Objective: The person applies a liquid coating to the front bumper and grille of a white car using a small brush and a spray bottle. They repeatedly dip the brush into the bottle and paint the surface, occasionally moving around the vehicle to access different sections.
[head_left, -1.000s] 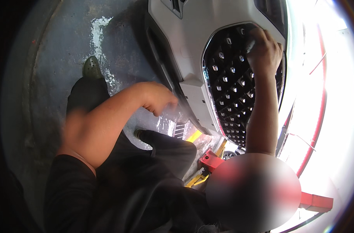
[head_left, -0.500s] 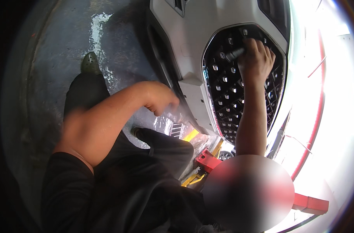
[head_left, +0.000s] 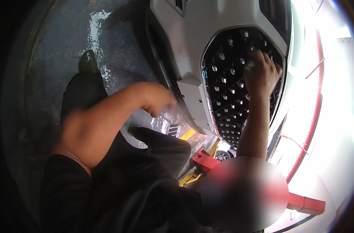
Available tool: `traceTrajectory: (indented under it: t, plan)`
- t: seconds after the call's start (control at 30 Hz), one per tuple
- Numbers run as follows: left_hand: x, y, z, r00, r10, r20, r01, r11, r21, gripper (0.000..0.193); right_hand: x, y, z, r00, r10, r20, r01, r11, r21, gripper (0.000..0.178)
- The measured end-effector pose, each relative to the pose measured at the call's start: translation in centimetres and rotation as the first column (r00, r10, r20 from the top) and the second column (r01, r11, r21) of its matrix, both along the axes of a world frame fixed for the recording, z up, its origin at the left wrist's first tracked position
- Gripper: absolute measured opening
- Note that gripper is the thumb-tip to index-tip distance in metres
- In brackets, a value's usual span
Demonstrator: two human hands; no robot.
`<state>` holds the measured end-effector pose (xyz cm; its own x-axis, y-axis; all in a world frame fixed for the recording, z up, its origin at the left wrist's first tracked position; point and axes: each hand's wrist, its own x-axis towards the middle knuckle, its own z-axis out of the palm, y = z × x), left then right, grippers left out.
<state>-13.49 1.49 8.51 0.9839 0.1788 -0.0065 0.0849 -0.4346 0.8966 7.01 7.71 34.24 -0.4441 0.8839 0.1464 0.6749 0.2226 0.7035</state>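
Observation:
My right hand [head_left: 263, 75] is closed in front of the black grille [head_left: 223, 91] of a white car, whose grille carries rows of small silvery studs. A dark cylindrical tool is in its fingers; only a blurred pale end [head_left: 251, 64] shows now, and its kind is unclear. Below and to the left, my left hand [head_left: 157, 99] is bent at the wrist with its fingers curled. Its blurred fingertips are close to the lower edge of the white bumper [head_left: 192, 99]. Whatever they hold, if anything, is hidden.
A blurred round patch [head_left: 244, 194] covers part of the lower right. Beside it are a red metal part [head_left: 204, 160], a yellow bar [head_left: 190, 178], and a red beam [head_left: 307, 204]. My shoe [head_left: 88, 62] rests on the grey floor by a worn white line [head_left: 95, 33].
My right hand has shifted a little down and right across the grille. The dark cylinder no longer sticks out to its left. My left hand has hardly moved.

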Motion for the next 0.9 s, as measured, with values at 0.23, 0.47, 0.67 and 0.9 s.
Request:
traceTrajectory:
  t: [0.23, 0.47, 0.67, 0.9]
  plan:
    - [0.2, 0.4, 1.2, 1.0, -0.023, -0.018, 0.023, 1.0, -0.015, 0.061, -1.1, 1.2, 1.6, 0.998, 0.028, 0.057, -0.034, 0.993, 0.116, 0.019]
    - [-0.3, 0.6, 0.9, 0.999, -0.002, -0.035, 0.001, 1.0, -0.024, 0.061, -0.8, -0.4, 0.9, 0.993, -0.113, 0.038, 0.109, 0.99, 0.092, 0.023]
    - [0.4, 0.5, 1.2, 0.997, -0.058, -0.044, 0.056, 0.998, -0.039, 0.061, -0.1, 5.0, -1.0, 0.995, 0.097, 0.019, -0.099, 0.984, 0.151, 0.017]
    - [0.3, 0.6, 0.6, 0.999, -0.028, -0.015, 0.028, 1.0, 0.004, 0.061, -3.7, 0.8, 0.0, 0.988, -0.136, -0.07, 0.136, 0.991, -0.007, 0.018]
